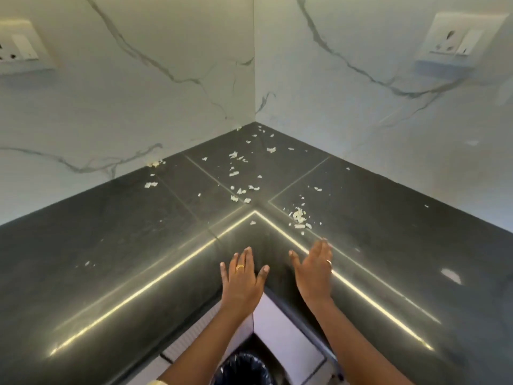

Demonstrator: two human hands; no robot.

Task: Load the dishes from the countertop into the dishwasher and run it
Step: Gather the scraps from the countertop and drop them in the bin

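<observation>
Left grip (243,276), right grip (313,268) both spread flat, empty, at surface (111,245) corner. Risk: careless sweep sends scraps (298,215) past bin (244,368).

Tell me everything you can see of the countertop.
The countertop is dark, glossy and stone-like, an L wrapping a corner between white veined walls. Thin seams divide its slabs, and bright light streaks reflect along its front edges. Pale scraps lie scattered from the back corner toward the inner corner. The left hand and right hand, both open, reach over that inner corner; contact is unclear.
</observation>
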